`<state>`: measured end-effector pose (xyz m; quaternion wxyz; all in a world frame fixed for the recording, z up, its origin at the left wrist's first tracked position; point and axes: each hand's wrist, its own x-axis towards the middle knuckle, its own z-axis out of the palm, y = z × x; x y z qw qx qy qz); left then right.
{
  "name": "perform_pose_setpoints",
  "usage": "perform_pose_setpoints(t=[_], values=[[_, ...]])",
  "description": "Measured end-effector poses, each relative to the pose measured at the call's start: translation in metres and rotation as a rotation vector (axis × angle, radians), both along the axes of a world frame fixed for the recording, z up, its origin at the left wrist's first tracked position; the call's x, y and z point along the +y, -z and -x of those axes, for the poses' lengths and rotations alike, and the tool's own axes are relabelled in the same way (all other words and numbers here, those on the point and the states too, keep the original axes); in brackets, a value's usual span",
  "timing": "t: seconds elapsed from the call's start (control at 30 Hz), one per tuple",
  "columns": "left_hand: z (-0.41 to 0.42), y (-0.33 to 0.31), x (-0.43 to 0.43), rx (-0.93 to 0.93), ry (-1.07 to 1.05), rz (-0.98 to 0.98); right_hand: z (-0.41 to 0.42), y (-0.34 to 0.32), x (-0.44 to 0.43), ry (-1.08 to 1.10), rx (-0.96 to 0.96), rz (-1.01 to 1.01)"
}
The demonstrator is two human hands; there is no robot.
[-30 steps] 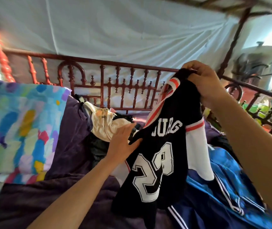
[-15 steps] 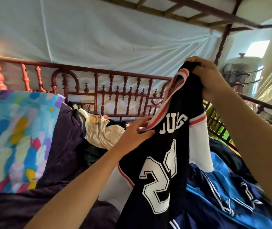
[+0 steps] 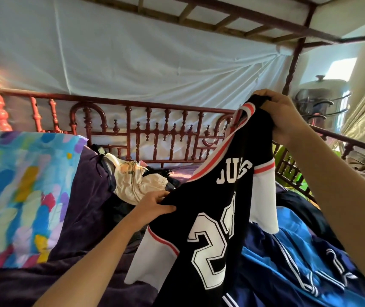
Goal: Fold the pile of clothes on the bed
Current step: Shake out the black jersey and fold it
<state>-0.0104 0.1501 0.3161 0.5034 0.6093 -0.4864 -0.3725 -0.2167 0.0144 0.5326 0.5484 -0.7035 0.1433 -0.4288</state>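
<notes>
A black sports jersey with white sleeves, red trim and white numbers hangs in the air over the bed. My right hand grips its top near the collar, held high. My left hand pinches the jersey's left shoulder lower down. Beneath it lies a blue and navy striped garment. A cream garment and dark clothes are heaped behind my left hand.
A dark purple blanket covers the bed. A bright multicoloured pillow leans at the left. A carved red wooden bed rail runs across the back, with a pale cloth hanging behind it. A metal pot stands at the right.
My left hand moved from the jersey's front to its left shoulder and took hold of it. The jersey spread wider, showing its left white sleeve. The view tilted upward.
</notes>
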Motion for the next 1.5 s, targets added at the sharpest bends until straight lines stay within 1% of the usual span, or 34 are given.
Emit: perform_pose_setpoints(t=[0.1,0.17,0.37,0.53,0.63,0.77,0.9,0.97,1.03,1.1,1.23,1.4,1.5], values=[[-0.006,-0.004,0.006,-0.106,-0.088,0.021,0.006,0.010,-0.005,0.036,0.018,-0.011],[-0.009,-0.006,0.010,-0.148,-0.170,0.069,0.010,0.019,-0.008,0.057,0.010,-0.057],[-0.013,-0.007,0.027,-0.122,-0.356,0.149,0.018,0.055,-0.016,0.187,0.007,-0.213],[-0.020,0.000,0.039,-0.131,-0.443,0.163,0.025,0.095,-0.026,0.294,0.154,-0.207],[-0.021,0.000,0.046,-0.097,-0.462,0.144,0.028,0.119,-0.031,0.337,0.192,-0.238],[-0.024,0.001,0.049,0.096,-0.406,0.020,0.030,0.141,-0.033,0.337,0.208,-0.274],[-0.021,0.005,0.052,0.320,-0.259,-0.222,0.031,0.147,-0.029,0.324,0.230,-0.241],[-0.015,0.003,0.056,0.347,-0.159,-0.357,0.034,0.148,-0.029,0.321,0.275,-0.218],[-0.013,0.004,0.059,0.316,-0.122,-0.399,0.036,0.149,-0.031,0.332,0.345,-0.180],[-0.014,0.001,0.062,0.311,-0.153,-0.337,0.038,0.149,-0.031,0.338,0.404,-0.141],[-0.022,-0.013,0.067,0.400,-0.250,-0.124,0.040,0.141,-0.026,0.276,0.415,-0.095],[-0.028,-0.037,0.081,0.405,-0.268,0.008,0.046,0.122,-0.017,0.064,0.468,-0.119],[-0.032,-0.054,0.091,0.408,-0.264,0.052,0.050,0.112,-0.014,-0.046,0.434,-0.176]])
